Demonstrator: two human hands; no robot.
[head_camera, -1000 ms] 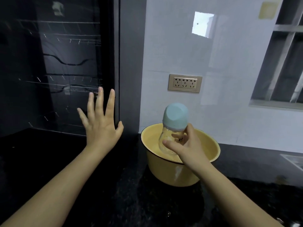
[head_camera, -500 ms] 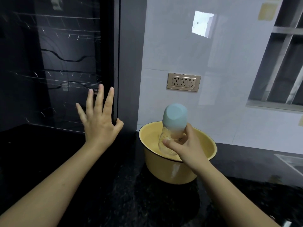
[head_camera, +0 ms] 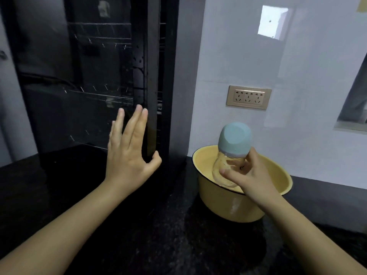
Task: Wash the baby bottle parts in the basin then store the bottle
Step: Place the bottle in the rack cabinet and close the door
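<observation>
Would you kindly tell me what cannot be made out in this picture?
Head view:
Basin inside: largely hidden by bottle and right hand.
Cabinet contents: too dark, with reflections.
Whether left hand grips the cabinet edge: too dark.
Window: cut off by right edge.

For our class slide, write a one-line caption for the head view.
Right hand holds the capped baby bottle over the yellow basin; left hand, fingers straight, at the cabinet door.

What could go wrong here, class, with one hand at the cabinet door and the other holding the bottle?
The right hand alone holds the bottle above the basin: it may slip and fall in. The left hand lies flat at the edge of the cabinet door: with little purchase, it may slide off.
</observation>
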